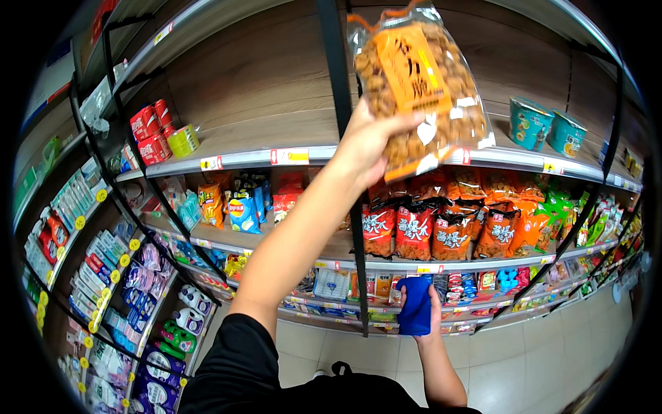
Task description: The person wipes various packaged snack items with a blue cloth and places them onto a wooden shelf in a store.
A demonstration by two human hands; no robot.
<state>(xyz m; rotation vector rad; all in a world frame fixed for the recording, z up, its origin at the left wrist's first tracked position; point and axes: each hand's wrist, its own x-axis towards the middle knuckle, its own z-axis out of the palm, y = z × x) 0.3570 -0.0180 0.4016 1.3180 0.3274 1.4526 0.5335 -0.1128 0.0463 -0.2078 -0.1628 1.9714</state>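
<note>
My left hand (377,137) reaches up and grips a clear plastic bag of brown snacks (419,77) with an orange label, thumb across its front. The bag is raised before the wooden-backed upper shelf (248,129), its lower end overlapping the price rail. Lower down, my right hand (434,315) holds a folded blue cloth (415,306), its fingers around both sides. Below the raised bag stand several red and orange snack bags (414,232) on the shelf underneath.
Two teal instant-noodle cups (530,124) stand at right on the upper shelf. Red can packs (150,132) and a yellow-green roll (183,141) sit at left. A black upright post (335,62) divides the shelves. Side shelves at left hold detergent bottles (189,320). Tiled floor (362,349) lies below.
</note>
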